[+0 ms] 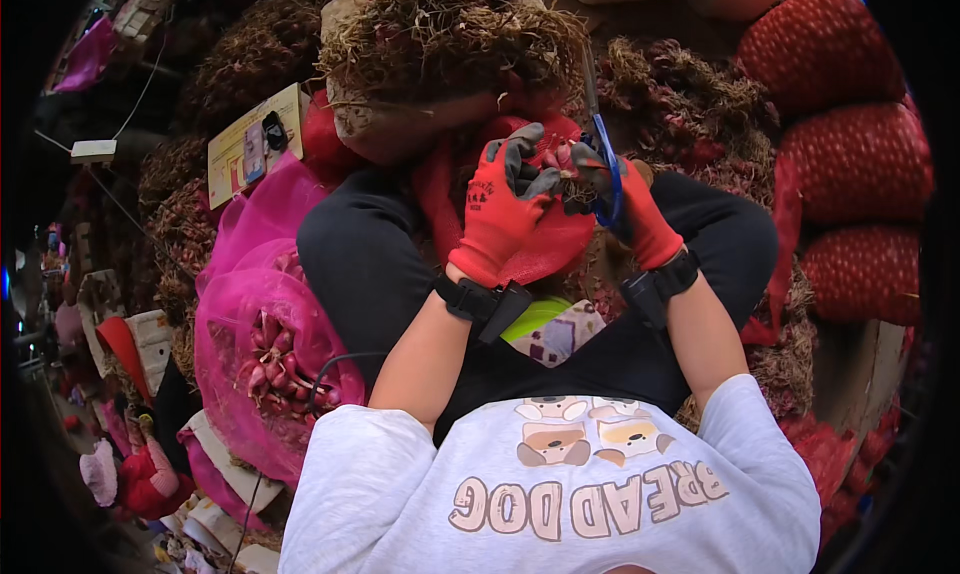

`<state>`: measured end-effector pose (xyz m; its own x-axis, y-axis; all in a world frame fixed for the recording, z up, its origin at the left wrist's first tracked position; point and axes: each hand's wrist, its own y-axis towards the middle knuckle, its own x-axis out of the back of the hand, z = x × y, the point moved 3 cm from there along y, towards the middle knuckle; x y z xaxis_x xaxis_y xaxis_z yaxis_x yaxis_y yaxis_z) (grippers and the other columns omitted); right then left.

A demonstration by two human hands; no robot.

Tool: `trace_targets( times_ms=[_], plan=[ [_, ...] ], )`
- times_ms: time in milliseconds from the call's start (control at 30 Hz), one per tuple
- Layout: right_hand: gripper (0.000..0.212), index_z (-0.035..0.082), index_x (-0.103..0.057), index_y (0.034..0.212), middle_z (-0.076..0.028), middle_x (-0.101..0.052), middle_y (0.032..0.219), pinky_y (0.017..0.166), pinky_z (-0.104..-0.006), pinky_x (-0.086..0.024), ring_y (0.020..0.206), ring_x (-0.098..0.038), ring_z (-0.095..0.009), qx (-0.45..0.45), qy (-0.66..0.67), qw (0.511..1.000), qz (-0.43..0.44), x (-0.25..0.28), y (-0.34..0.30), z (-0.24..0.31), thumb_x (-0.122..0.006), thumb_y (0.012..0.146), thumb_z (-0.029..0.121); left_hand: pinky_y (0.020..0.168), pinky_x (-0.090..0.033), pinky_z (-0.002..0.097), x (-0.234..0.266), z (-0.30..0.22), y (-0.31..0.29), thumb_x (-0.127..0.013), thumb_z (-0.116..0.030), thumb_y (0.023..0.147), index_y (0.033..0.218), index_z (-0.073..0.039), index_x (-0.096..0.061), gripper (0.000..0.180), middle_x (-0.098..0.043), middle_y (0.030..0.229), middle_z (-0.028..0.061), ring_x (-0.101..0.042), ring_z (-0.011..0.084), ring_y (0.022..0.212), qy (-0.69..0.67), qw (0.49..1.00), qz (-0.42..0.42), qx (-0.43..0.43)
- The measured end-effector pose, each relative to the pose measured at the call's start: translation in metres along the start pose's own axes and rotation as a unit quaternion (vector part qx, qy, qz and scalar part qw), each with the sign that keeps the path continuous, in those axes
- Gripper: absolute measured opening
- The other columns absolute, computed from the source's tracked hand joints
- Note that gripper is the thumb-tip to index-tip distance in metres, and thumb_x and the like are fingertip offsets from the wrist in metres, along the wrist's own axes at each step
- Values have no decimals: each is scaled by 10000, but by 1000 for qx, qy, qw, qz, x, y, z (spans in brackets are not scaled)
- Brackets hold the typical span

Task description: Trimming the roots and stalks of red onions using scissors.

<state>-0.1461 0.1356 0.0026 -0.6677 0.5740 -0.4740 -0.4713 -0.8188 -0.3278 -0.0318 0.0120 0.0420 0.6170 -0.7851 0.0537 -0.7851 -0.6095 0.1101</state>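
A: What is the right grip (640, 214) doing?

B: It is closed around the blue-handled scissors (607, 164). Their metal blade points away from the wearer, past the far side of the red mesh bag (548, 259) between the knees.

A: And the left grip (505, 204)?

B: Its gloved fingers curl, with a gap between thumb and forefinger, right by a small bunch of shallots (558, 158). Whether they pinch it, I cannot tell. The bunch sits between the two grips, over the far part of the red mesh bag.

A: So which step is this?

B: I'd judge it trimming the bunch. Whether a cut is under way doesn't show.

A: What does the next move call for?

B: A firm left hold on the bunch, I'd say, fingertips clear of the blade.

A: And farther out?

B: Beyond the red mesh bag, a pale sack (375, 129) carries a heap of dry-leaved shallots (450, 44). Left of that bag lies a pink mesh bag (225, 309) of shallots; well to its right, stacked full red sacks (850, 164).
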Motion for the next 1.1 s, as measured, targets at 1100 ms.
trace_targets(
  times_ms=[1100],
  plan=[
    [302,-14,-522,1108,-68,-593,984,711,-253,-492,833,-591,-106,65,26,993,92,3,-6,1,-612,859,131,544,-382,166,11,3,-4,-629,-46,822,1039,-26,-601,219,-594,813,-22,-482,10,639,-191,963,93,164]
  ],
)
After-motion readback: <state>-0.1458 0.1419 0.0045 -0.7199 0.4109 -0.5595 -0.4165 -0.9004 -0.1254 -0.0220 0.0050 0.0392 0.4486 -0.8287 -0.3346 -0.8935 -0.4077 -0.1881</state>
